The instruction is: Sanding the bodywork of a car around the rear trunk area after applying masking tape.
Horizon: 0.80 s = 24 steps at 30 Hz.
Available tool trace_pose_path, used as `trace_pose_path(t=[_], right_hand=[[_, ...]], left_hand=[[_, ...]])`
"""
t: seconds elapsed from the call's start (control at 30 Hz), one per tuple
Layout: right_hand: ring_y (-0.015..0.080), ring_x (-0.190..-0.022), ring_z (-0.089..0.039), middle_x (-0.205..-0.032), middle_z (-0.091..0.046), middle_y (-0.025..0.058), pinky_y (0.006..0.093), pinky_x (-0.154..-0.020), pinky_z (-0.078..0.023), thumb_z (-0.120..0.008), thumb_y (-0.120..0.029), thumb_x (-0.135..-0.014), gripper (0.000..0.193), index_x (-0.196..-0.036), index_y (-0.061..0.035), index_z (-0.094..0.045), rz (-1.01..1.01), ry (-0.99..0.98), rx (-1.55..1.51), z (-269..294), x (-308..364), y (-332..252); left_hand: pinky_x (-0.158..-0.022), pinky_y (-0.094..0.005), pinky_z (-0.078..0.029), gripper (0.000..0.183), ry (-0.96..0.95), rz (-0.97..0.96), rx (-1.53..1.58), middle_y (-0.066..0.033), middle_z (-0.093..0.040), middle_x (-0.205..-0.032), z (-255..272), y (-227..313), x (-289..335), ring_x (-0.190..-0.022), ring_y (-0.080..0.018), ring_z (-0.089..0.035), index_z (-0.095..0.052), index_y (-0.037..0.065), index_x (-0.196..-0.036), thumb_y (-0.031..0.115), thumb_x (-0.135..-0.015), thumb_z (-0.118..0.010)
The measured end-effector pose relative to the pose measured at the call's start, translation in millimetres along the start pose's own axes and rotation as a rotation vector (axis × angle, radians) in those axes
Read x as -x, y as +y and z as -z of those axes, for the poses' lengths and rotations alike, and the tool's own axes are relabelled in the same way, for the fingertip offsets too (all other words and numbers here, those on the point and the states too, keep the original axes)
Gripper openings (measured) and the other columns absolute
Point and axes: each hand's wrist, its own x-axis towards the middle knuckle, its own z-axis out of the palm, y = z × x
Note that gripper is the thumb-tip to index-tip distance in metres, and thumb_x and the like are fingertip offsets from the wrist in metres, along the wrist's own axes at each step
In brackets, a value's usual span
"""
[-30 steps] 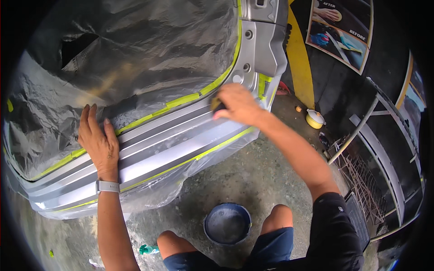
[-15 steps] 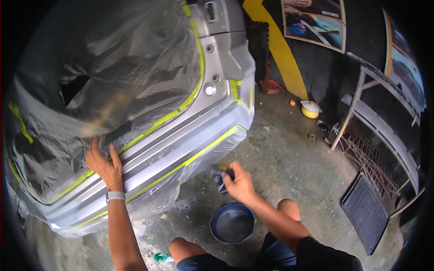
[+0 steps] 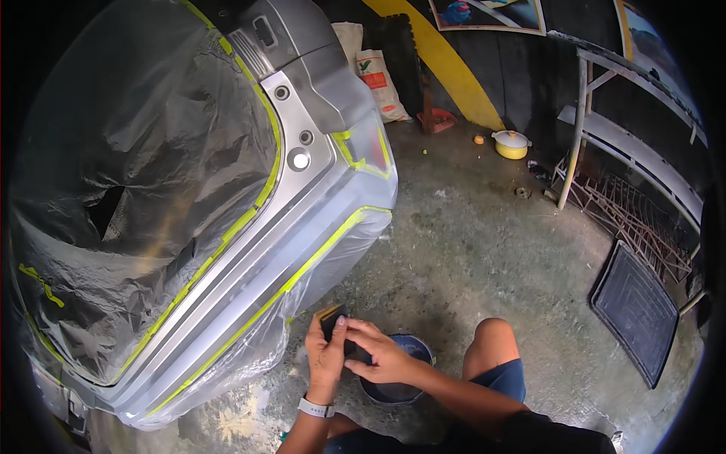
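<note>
In front of me, my left hand (image 3: pixel 325 354) and my right hand (image 3: pixel 384 354) come together over the near rim area of a dark blue basin (image 3: pixel 425 349). Between my left thumb and fingers is a small dark sanding block (image 3: pixel 330 315) with a yellowish edge. The fingers of my right hand are curled against its lower part, where a dark sheet-like piece shows; they partly hide it. To the left stands a car's rear body section (image 3: pixel 306 227), silver and grey, with a pale sanded-looking surface. Yellow-green tape (image 3: pixel 302 271) and clear plastic sheeting (image 3: pixel 98 136) border it.
On the concrete floor (image 3: pixel 469 250) to the right lie a black tray (image 3: pixel 637 314) and rusty metal bars, beside a metal rack (image 3: pixel 578 129). Farther back are a yellow pot (image 3: pixel 511 145), a red dustpan (image 3: pixel 437 119) and a printed sack (image 3: pixel 380 85).
My left hand has left the taped car panel and come right to meet my right hand, taking hold of the block. My right hand has moved down and slightly left. The view has shifted.
</note>
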Motion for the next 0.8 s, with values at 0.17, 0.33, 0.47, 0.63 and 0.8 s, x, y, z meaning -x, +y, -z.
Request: trace_pose_path(t=[0.17, 0.33, 0.47, 0.63, 0.8], right_hand=[[0.0397, -0.142, -0.051, -0.155, -0.052, 0.0207, 0.0482, -0.117, -0.044, -0.078, -0.019, -0.092, 0.057, -0.143, -0.0011, -0.060, -0.342, 0.071, 0.300, 54, 65, 74], [0.0423, -0.131, -0.055, -0.152, -0.052, 0.0236, 0.0522, -0.108, -0.048, -0.082, -0.034, -0.089, 0.083, -0.156, -0.0014, -0.045, -0.702, -0.130, 0.854, 12, 175, 161], [0.0411, -0.133, -0.055, -0.153, -0.050, 0.0239, 0.0524, -0.109, -0.047, -0.080, -0.036, -0.090, 0.092, -0.162, -0.0011, -0.036, -0.776, -0.155, 0.845, -7, 177, 159], [0.0414, -0.139, -0.050, -0.157, -0.046, 0.0257, 0.0535, -0.113, -0.044, -0.070, -0.035, -0.097, 0.085, -0.164, 0.0003, -0.032, -0.893, -0.246, 0.693, 0, 174, 162], [0.0412, -0.139, -0.051, -0.156, -0.047, 0.0251, 0.0529, -0.113, -0.044, -0.069, -0.034, -0.097, 0.084, -0.164, -0.0008, -0.033, -0.899, -0.217, 0.678, 4, 172, 155]], left_hand=[[-0.072, -0.0304, -0.052, 0.012, 0.024, -0.185, -0.468, -0.0079, -0.077, -0.090, 38, 23, -42, -0.081, -0.0124, -0.065, -0.075, 0.000, -0.112, 0.006, -0.102, -0.071], [-0.076, -0.0466, -0.055, 0.017, -0.022, -0.483, -0.999, -0.0261, -0.074, -0.096, 47, 128, -146, -0.088, -0.0465, -0.071, -0.072, 0.000, -0.110, 0.002, -0.094, -0.074], [-0.079, -0.0515, -0.054, 0.021, -0.139, -0.422, -1.140, -0.0277, -0.072, -0.096, 49, 137, -201, -0.094, -0.0520, -0.069, -0.070, 0.001, -0.111, 0.004, -0.091, -0.075], [-0.079, -0.0533, -0.055, 0.024, -0.152, -0.481, -1.364, -0.0243, -0.075, -0.095, 23, 130, -213, -0.094, -0.0493, -0.071, -0.067, 0.003, -0.103, 0.017, -0.090, -0.082], [-0.079, -0.0543, -0.057, 0.037, -0.088, -0.512, -1.537, -0.0200, -0.077, -0.093, 8, 120, -227, -0.091, -0.0463, -0.073, -0.064, 0.006, -0.098, 0.032, -0.087, -0.087]])
